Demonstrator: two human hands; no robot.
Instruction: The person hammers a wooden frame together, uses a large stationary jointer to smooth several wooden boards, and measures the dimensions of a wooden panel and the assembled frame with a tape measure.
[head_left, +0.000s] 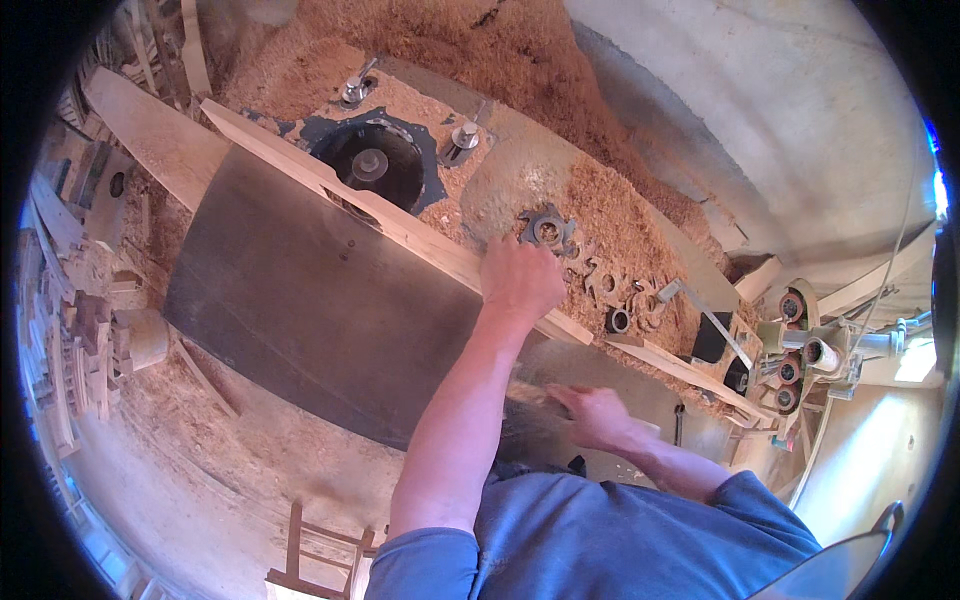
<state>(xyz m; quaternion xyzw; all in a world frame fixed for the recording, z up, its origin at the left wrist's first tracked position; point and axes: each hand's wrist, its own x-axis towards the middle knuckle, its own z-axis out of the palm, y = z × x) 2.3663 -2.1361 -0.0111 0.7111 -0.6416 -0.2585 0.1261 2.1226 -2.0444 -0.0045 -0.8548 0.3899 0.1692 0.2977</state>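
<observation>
My left hand (pixel 522 277) is closed over the top edge of a long wooden fence board (pixel 420 240), its fingertips partly hidden. Just beyond the knuckles lies a toothed cutter head (pixel 548 230) on the dusty machine table. Closer to my body, my right hand (pixel 598 418) is wrapped around what looks like a hand brush. Its pale bristle end (pixel 530 394) is blurred and sits low over the dark metal tabletop (pixel 320 280). The end of a light handle (pixel 645 428) shows behind that hand.
Behind the board, a spindle (pixel 370 165) stands in a round dark opening, with bolted clamps (pixel 463 140) nearby. Several cutters and rings (pixel 618 320) lie in sawdust. A roller feeder (pixel 790 370) is at the right. Wood offcuts (pixel 90 350) crowd the left; a small wooden frame (pixel 325 555) stands below.
</observation>
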